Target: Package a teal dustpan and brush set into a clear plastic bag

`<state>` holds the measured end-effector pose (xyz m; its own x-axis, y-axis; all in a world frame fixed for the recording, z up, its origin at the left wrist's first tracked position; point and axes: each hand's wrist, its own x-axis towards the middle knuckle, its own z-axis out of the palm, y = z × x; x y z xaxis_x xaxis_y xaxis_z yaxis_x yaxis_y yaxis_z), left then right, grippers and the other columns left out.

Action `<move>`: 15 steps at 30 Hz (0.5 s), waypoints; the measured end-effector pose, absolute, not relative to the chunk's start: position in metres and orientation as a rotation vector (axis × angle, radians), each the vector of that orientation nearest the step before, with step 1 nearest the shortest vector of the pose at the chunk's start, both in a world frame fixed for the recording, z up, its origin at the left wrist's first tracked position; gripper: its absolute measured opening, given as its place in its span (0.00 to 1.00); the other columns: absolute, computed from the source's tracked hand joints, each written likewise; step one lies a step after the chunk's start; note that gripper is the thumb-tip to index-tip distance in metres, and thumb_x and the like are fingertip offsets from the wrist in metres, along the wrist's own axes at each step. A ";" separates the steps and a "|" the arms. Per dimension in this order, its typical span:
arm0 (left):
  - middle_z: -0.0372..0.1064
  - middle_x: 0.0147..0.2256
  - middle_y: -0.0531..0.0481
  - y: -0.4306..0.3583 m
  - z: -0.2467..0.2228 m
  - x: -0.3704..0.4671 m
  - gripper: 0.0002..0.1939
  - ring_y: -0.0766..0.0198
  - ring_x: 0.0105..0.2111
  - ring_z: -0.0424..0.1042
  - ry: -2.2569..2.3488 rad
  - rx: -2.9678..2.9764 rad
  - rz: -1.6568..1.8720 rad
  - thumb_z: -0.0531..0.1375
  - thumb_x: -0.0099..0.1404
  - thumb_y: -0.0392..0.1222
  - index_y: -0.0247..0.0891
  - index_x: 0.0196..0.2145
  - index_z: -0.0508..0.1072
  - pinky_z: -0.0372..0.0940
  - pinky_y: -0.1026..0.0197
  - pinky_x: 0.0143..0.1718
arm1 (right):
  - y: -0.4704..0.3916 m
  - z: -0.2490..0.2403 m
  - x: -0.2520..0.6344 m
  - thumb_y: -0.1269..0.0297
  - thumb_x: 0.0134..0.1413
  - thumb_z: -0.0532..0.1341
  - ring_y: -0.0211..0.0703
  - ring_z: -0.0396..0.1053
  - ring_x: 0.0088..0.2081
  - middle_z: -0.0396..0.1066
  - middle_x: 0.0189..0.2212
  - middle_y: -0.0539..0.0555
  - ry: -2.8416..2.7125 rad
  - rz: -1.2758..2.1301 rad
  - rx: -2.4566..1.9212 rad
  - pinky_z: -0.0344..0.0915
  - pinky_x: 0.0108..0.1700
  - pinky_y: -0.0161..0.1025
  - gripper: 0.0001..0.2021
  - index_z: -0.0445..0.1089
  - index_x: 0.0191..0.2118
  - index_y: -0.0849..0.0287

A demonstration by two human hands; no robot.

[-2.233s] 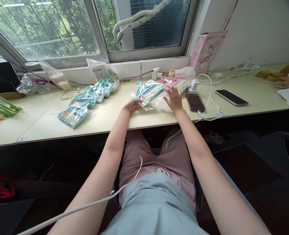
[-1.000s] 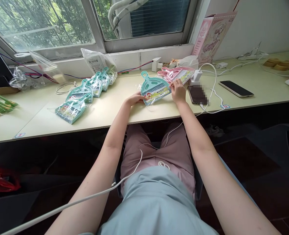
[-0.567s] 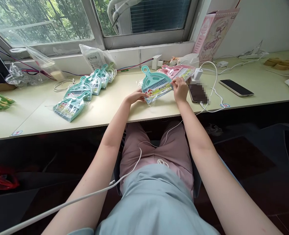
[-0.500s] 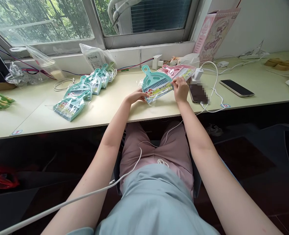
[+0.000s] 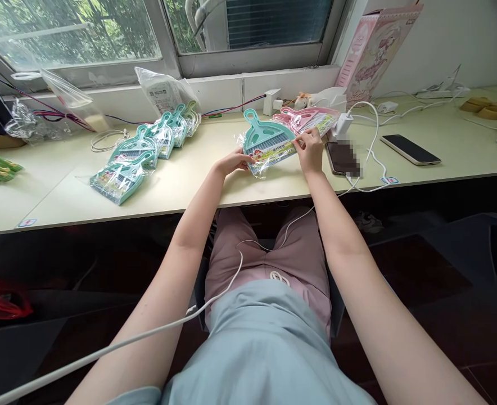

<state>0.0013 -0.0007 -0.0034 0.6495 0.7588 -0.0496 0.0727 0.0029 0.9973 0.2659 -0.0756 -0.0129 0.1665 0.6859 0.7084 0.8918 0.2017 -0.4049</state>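
A teal dustpan set (image 5: 266, 134) in clear wrapping, with a brush and a printed label, lies tilted at the middle of the table. My left hand (image 5: 235, 162) grips its lower left corner, thumb on top. At its right end, my right hand (image 5: 309, 151) pinches the edge of the set between thumb and fingers. Just behind and to the right is a pink dustpan set (image 5: 305, 119), partly covered by the teal one and my right hand. Several wrapped teal sets (image 5: 124, 175) overlap in a row at the left.
On the table (image 5: 189, 185), a phone with a cable (image 5: 336, 157) lies right of my right hand, and another phone (image 5: 409, 149) farther right. White cables loop near a charger (image 5: 342, 125). A pink box (image 5: 379, 53) stands behind. A plastic bag (image 5: 162, 93) leans by the window.
The whole view has shifted slightly. Both hands keep their hold on the teal set, and my right hand's fingers have moved a little at its edge.
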 end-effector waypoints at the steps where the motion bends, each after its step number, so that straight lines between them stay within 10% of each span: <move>1: 0.72 0.33 0.50 0.000 -0.004 0.001 0.26 0.65 0.28 0.75 0.725 1.490 0.622 0.68 0.49 0.32 0.33 0.46 0.67 0.68 0.58 0.33 | -0.075 -0.013 0.266 0.52 0.66 0.53 0.50 0.73 0.42 0.66 0.50 0.62 -1.560 -0.277 -1.529 0.72 0.49 0.51 0.17 0.73 0.48 0.55; 8: 0.71 0.34 0.51 -0.003 -0.004 0.001 0.27 0.66 0.27 0.74 0.740 1.489 0.593 0.69 0.49 0.32 0.35 0.46 0.64 0.69 0.59 0.31 | -0.052 -0.027 0.276 0.43 0.63 0.54 0.52 0.72 0.46 0.68 0.48 0.62 -1.496 -0.169 -1.451 0.72 0.48 0.54 0.30 0.59 0.64 0.54; 15: 0.69 0.34 0.53 -0.012 -0.001 0.004 0.30 0.67 0.26 0.73 0.777 1.503 0.559 0.68 0.49 0.30 0.37 0.48 0.62 0.68 0.61 0.30 | -0.036 -0.039 0.286 0.37 0.53 0.60 0.48 0.68 0.34 0.67 0.23 0.53 -1.491 0.172 -1.548 0.68 0.47 0.49 0.26 0.72 0.29 0.60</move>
<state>0.0043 -0.0124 -0.0011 0.6511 0.7515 -0.1063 0.1380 0.0205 0.9902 0.2857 -0.0359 -0.0393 0.2479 0.8371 0.4877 0.7041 0.1901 -0.6842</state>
